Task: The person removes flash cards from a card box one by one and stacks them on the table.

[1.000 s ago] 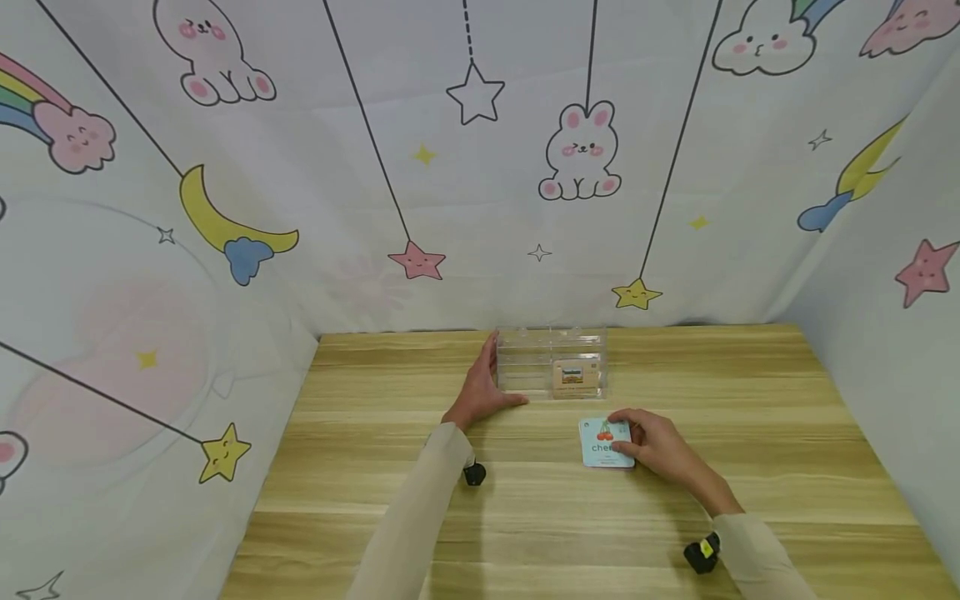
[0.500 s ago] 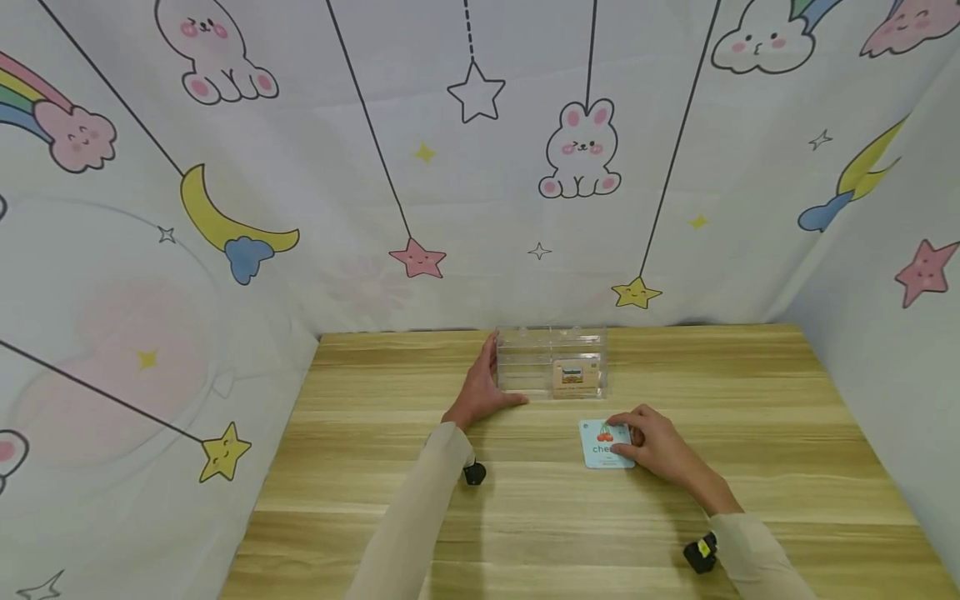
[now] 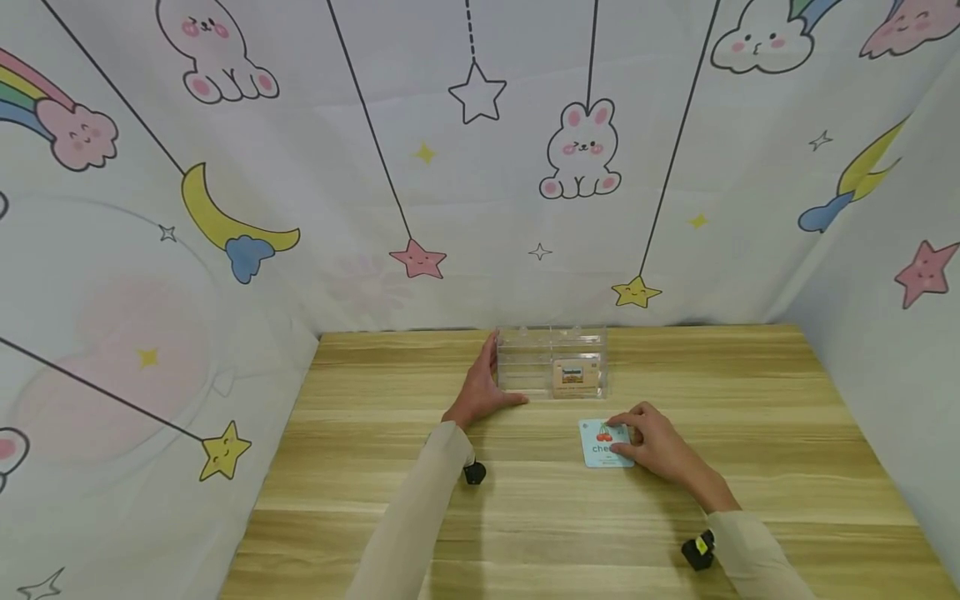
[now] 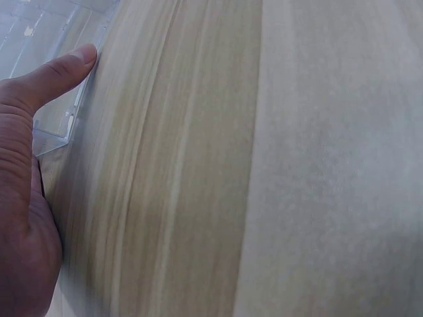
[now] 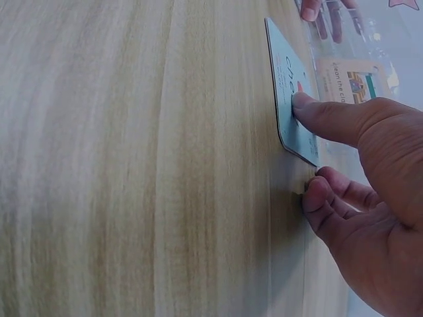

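The person's left hand point(image 3: 480, 392) is spread at the side of a clear box point(image 3: 551, 354), its fingers extended along the box's left wall and its thumb stretched out along the near edge. The right hand point(image 3: 660, 442) grips a blue card point(image 3: 592, 442) with thumb and index finger, the thumb on the printed face, which shows red cherries and a partly covered word. In the right wrist view, the other fingers are bent just beside the card. The blue card is low over the wooden surface point(image 3: 570, 533), between the two hands and nearer the person than the box; whether it lies fully flat cannot be told. A tan card point(image 3: 576, 387) sits inside the box, in the near compartment farther from the left hand. Beyond both hands hangs a white cloth point(image 3: 495, 200) with cartoon prints.
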Demonstrator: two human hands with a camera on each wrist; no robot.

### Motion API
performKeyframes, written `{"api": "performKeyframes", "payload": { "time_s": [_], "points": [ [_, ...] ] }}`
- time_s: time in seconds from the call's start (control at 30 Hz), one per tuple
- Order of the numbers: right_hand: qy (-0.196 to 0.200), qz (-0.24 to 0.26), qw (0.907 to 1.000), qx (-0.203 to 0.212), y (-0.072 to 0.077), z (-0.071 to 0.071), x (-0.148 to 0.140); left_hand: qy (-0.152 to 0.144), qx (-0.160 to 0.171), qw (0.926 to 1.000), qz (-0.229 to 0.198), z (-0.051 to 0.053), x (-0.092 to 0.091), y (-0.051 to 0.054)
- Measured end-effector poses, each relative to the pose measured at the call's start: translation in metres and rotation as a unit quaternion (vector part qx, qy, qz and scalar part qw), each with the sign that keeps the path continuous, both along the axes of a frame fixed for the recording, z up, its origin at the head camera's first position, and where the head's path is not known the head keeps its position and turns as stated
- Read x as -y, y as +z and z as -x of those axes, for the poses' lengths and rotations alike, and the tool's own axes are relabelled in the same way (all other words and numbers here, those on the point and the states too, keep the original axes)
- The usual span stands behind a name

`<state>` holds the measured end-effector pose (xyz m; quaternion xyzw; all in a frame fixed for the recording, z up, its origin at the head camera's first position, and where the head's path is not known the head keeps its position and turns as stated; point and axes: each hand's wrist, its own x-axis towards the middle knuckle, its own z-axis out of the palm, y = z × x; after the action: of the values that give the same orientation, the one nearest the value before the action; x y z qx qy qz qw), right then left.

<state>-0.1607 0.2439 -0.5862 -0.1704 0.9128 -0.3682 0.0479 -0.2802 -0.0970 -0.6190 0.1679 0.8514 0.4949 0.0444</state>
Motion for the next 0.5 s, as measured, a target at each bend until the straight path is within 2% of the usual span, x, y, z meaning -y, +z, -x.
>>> {"api": "performKeyframes", "payload": {
  "time_s": [0.3,0.5],
  "points": [
    [0.005,-0.011,0.9999,0.006,0.005,0.002,-0.002,-0.002,-0.003,1.0,0.001,-0.001,0.0,0.0],
    [0.0,-0.019,0.9995,-0.023,0.013,0.013,-0.003,-0.001,0.001,1.0,0.006,0.0,-0.001,0.0]
  ]
}}
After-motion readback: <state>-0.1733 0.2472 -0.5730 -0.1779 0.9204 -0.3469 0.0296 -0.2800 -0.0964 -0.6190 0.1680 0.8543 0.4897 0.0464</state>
